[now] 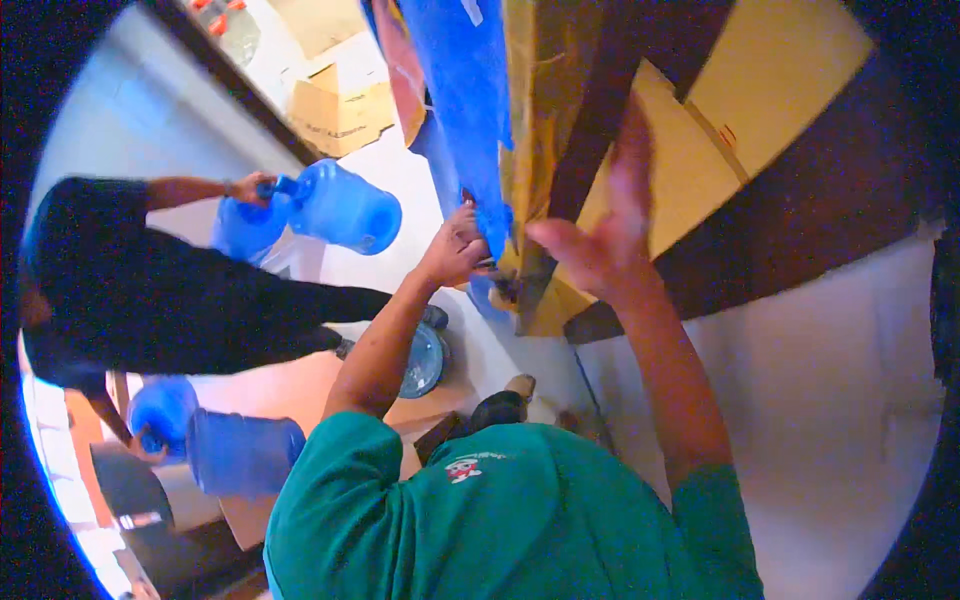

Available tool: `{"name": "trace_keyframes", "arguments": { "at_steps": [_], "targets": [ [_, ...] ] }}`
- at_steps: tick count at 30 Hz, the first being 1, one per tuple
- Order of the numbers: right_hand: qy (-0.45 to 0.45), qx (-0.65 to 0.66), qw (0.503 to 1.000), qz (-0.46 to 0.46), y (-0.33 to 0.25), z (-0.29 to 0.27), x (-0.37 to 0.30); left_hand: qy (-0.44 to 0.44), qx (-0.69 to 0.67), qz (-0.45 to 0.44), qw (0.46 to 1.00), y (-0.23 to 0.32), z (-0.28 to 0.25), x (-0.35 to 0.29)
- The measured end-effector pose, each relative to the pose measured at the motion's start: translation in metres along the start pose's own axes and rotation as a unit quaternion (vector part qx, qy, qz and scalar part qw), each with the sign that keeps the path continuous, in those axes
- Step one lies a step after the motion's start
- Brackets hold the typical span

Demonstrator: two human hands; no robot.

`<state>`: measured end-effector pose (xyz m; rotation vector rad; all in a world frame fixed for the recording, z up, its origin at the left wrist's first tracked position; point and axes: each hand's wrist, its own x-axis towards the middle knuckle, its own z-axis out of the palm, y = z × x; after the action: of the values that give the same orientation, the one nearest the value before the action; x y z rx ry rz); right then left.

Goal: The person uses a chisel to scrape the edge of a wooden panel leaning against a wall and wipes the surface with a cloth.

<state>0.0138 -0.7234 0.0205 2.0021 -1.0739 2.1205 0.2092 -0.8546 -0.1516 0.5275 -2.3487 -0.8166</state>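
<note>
A tall blue sheet-like covering (455, 80) hangs in front of me, beside a brown, tape-like strip (545, 110). My left hand (455, 248) is at its lower end, fingers curled closed against the blue edge; the exact grip is partly hidden. To the right, my right hand (612, 240) is raised with thumb apart and fingers stretched upward, slightly blurred. It appears to hold nothing. Behind it are flat tan cardboard boxes (690, 150) within a dark brown frame (770, 240).
At left a person in dark clothes (170, 290) carries large blue water jugs (345, 207) in one hand and more jugs (245, 452) in the other. Another round blue container (424, 362) is on the floor near their feet. An opened cardboard box (340, 112) lies farther back.
</note>
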Motion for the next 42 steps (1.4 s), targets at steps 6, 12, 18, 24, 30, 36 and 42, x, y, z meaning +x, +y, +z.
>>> {"name": "trace_keyframes", "arguments": {
  "at_steps": [6, 12, 18, 24, 30, 36, 42],
  "targets": [
    [-0.033, 0.101, 0.993, 0.042, 0.011, 0.087, -0.028, 0.323, 0.002, -0.218, 0.921, 0.0, -0.03, -0.145],
    [0.017, 0.0, 0.998, -0.057, -0.012, 0.158, -0.026, 0.301, 0.075, -0.567, 0.763, 0.067, 0.061, -0.353],
    [0.016, -0.171, 0.977, -0.13, -0.052, 0.242, -0.031, 0.232, 0.037, -0.681, 0.694, 0.116, 0.206, -0.472],
    [0.056, -0.242, 0.958, -0.142, -0.07, 0.28, -0.059, 0.293, -0.047, -0.676, 0.674, 0.091, 0.24, -0.512],
    [0.038, -0.231, 0.966, -0.112, -0.088, 0.282, -0.049, 0.26, 0.036, -0.653, 0.711, 0.063, 0.213, -0.499],
    [0.024, -0.168, 0.984, -0.061, -0.072, 0.352, -0.029, 0.256, 0.091, -0.575, 0.772, 0.079, 0.155, -0.433],
    [-0.046, -0.159, 0.985, -0.057, -0.062, 0.387, -0.002, 0.486, 0.168, -0.248, 0.821, 0.133, -0.03, -0.249]
  ]
}}
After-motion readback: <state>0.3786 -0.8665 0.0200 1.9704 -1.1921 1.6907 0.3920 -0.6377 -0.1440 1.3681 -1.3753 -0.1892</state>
